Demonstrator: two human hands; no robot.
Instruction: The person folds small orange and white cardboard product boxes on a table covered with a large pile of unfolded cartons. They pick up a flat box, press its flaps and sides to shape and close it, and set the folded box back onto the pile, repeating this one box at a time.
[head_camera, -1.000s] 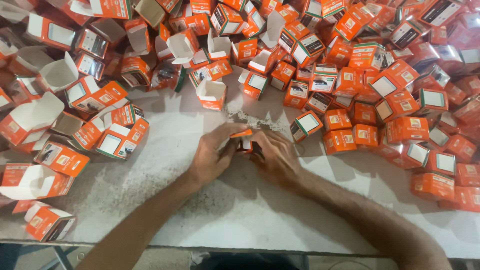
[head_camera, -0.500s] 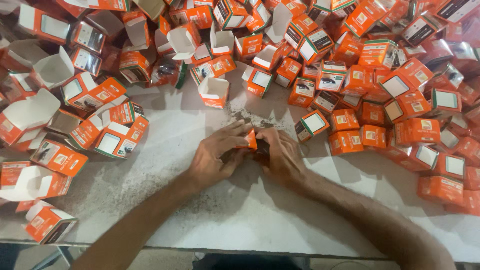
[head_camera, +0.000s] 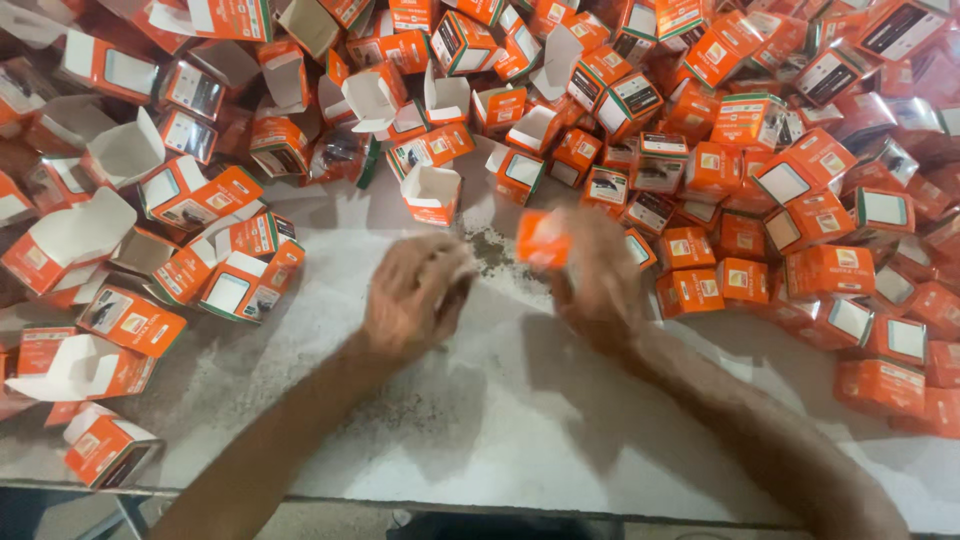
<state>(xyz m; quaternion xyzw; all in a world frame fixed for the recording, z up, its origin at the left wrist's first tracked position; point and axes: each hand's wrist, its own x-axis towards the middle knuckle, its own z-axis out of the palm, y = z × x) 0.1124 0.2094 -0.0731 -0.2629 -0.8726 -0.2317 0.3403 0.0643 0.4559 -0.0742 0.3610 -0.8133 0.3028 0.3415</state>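
I see my right hand (head_camera: 600, 280) pinching a small orange box (head_camera: 543, 240) between its fingertips, just above the white table (head_camera: 500, 420). The box is blurry. My left hand (head_camera: 410, 295) hangs near it, a little apart, with its fingers curled in and pressed close together (I cannot tell if it holds anything). An open-top box (head_camera: 432, 193) stands just past the left hand. Closed orange boxes (head_camera: 800, 250) crowd the right side, right up to my right wrist. Open, empty boxes (head_camera: 200, 230) sit heaped on the left. The bare table between the heaps runs down to the near edge (head_camera: 480, 498), and that is the open room.
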